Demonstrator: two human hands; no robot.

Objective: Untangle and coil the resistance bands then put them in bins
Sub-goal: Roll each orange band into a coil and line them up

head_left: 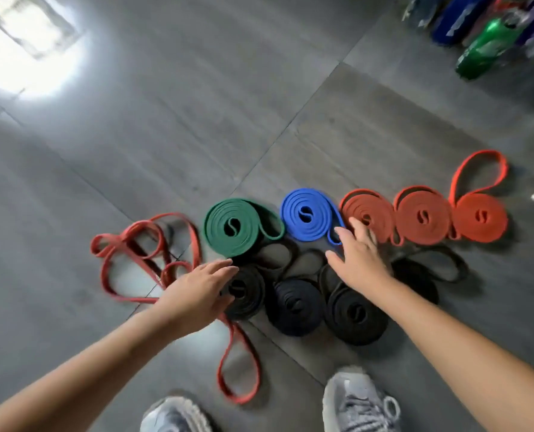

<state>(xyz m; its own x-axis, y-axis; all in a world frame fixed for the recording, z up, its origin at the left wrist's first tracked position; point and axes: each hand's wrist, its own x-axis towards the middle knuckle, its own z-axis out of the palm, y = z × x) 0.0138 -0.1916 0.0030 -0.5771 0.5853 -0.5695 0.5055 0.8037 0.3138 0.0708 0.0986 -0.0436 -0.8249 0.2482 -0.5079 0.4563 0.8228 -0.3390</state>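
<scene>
On the grey floor [72, 182], at the far left, a red band [144, 260] lies loose and looped over itself, with one long loop trailing down toward the person's shoes [359, 400]. It is the one band plainly not yet coiled. Just right of it, the left hand [197, 291] reaches forward with straight, relaxed fingers and grips nothing. Its fingertips are over the first black coil [247, 291], just below the green coil [234, 227]. Next in the near row come a dark navy coil [293, 307] and a second black coil [352, 313], with the blue coil [306, 215] behind them. The right hand [359, 257] is spread wide and flat over the tail of the blue coil and the edge of the first orange coil [371, 213]. Motion blur makes it hard to say whether it presses on them or only hovers. Two more orange coils [423, 215] follow, and the last orange coil [480, 218] has a loop standing free behind it. A looser black band [430, 269] sprawls below them. Coloured objects [483, 48] at the upper right are too blurred to name, and no bin is in view. Coiling looks nearly done, and the hands seem to be tidying or gathering the finished rolls. The next move probably calls either for untangling and rolling the red band, or for gripping each coil across its whole width so it does not spring open when lifted.
</scene>
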